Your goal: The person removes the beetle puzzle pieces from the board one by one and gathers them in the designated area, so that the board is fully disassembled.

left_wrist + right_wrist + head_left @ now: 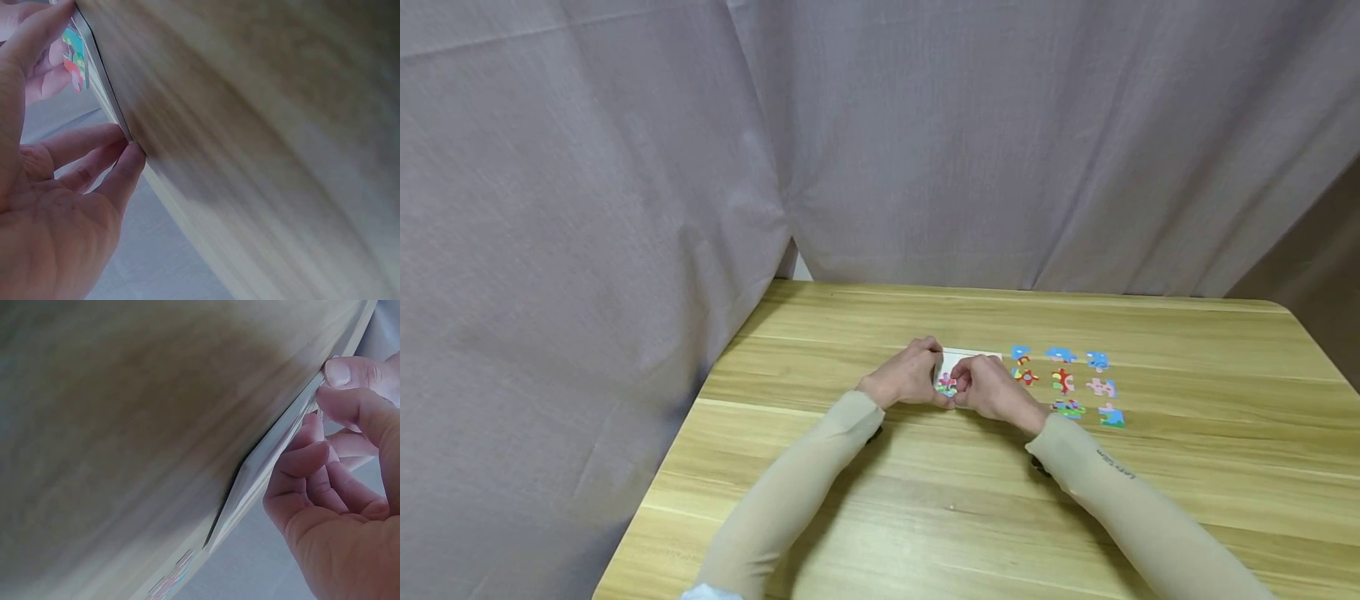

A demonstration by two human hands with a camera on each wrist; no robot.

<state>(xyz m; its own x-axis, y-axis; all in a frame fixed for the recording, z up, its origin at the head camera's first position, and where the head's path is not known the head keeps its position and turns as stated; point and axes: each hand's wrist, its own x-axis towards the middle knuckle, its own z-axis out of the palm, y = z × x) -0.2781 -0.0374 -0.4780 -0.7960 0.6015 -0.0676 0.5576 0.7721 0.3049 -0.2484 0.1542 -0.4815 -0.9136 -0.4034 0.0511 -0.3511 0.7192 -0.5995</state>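
Puzzle piece, small, flat and multicoloured [947, 386], sits between both hands on the white rectangular puzzle board [970, 358], which lies flat on the light wooden table [925, 483] near its middle. Left hand [908, 375] has fingers curled at the board's left edge, fingertips [128, 159] touching that edge; whether it also pinches the piece cannot be told. Right hand [992, 387] is curled over the board's near right part, thumb and forefinger [350, 372] closed at its thin rim beside the piece. Judged light, stiff and thin, the piece should be taken by its edges with fingertips; it may slide readily on the smooth board. Just right of the board, nine loose coloured puzzle pieces [1063, 382] lie in three neat rows, apart from one another. Table room is ample toward the person and to the right; the grey curtain [625, 208] hangs close along the left and far edges.
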